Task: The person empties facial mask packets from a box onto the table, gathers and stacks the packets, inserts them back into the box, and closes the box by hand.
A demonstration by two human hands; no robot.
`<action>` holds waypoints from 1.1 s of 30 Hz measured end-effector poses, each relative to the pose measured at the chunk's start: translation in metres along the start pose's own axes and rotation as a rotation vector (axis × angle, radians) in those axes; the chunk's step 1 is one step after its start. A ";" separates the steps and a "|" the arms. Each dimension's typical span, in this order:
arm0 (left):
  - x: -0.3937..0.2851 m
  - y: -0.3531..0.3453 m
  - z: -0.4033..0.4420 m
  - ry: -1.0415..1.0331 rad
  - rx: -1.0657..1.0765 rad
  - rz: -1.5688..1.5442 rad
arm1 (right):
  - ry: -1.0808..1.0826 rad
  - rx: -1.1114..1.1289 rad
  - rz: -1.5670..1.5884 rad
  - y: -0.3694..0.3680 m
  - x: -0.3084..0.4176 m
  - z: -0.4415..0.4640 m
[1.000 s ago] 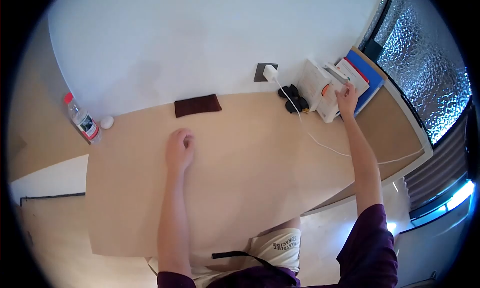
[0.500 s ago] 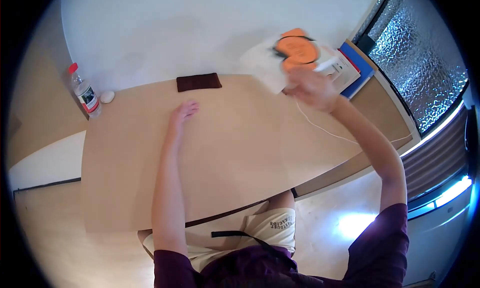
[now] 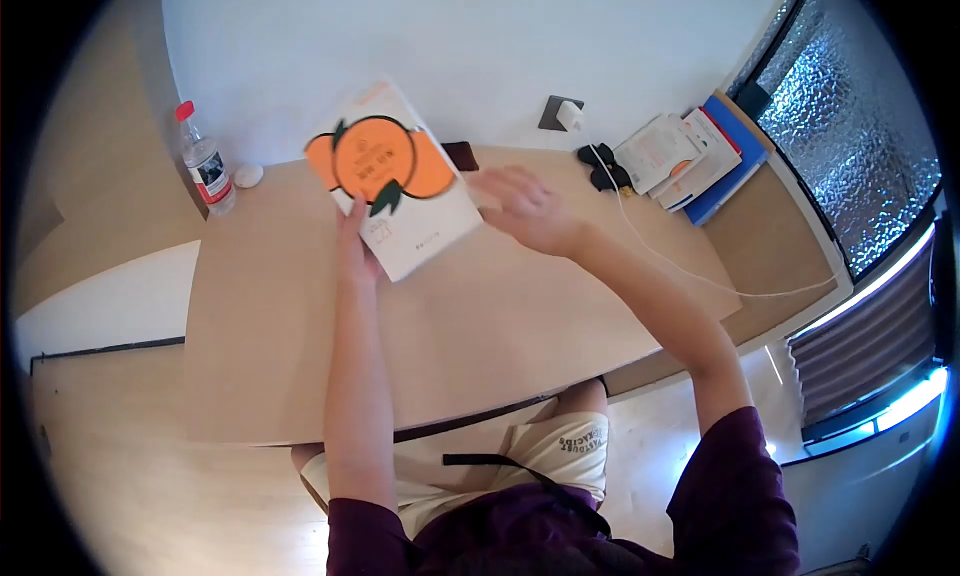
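Observation:
A white book (image 3: 430, 226) with large orange fruits and dark green leaves on its cover is tilted above the desk. My left hand (image 3: 357, 244) grips its lower left edge, thumb on the cover and the other fingers hidden behind. My right hand (image 3: 525, 208) is at the book's right edge, slightly blurred, its fingers stretched out; whether they touch the edge I cannot tell. Behind the book, a dark brown pouch-like thing (image 3: 461, 156) lies by the wall, mostly covered.
A red-capped bottle (image 3: 210, 172) and a round white object (image 3: 249, 176) stand at the desk's left back. Rightward are a black item (image 3: 603, 168), books (image 3: 665, 156), a blue folder (image 3: 728, 171), and a charger (image 3: 569, 116) in the socket, its white cable (image 3: 690, 271) crossing the desk.
The book has moved from the right side, in my right hand, to the left, where my left hand now grips it. My right hand's fingers have come off their hold. The view has shifted slightly.

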State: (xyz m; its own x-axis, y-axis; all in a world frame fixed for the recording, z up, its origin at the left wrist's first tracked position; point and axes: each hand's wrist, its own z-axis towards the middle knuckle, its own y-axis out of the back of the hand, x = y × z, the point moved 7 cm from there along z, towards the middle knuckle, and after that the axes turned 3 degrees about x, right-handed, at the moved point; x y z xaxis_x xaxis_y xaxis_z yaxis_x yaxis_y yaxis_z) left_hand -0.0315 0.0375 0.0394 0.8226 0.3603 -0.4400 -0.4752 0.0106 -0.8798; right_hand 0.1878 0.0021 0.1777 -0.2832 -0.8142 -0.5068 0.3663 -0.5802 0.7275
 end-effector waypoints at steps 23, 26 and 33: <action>-0.067 -0.116 0.003 -0.206 0.071 0.482 | -1.005 -0.041 0.356 -0.083 -0.053 -0.130; -0.073 -0.167 0.014 -0.245 0.258 0.718 | -1.044 0.001 0.387 -0.083 -0.052 -0.132; -0.068 -0.176 0.006 -0.368 0.226 0.538 | -1.056 -0.029 0.439 -0.086 -0.050 -0.133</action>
State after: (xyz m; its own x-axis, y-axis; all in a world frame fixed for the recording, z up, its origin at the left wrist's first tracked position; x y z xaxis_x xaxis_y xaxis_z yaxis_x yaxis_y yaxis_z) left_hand -0.0055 0.0166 0.2255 0.3134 0.6628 -0.6800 -0.8740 -0.0788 -0.4796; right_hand 0.2883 0.0902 0.0794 -0.7243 -0.5308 0.4401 0.6339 -0.2613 0.7280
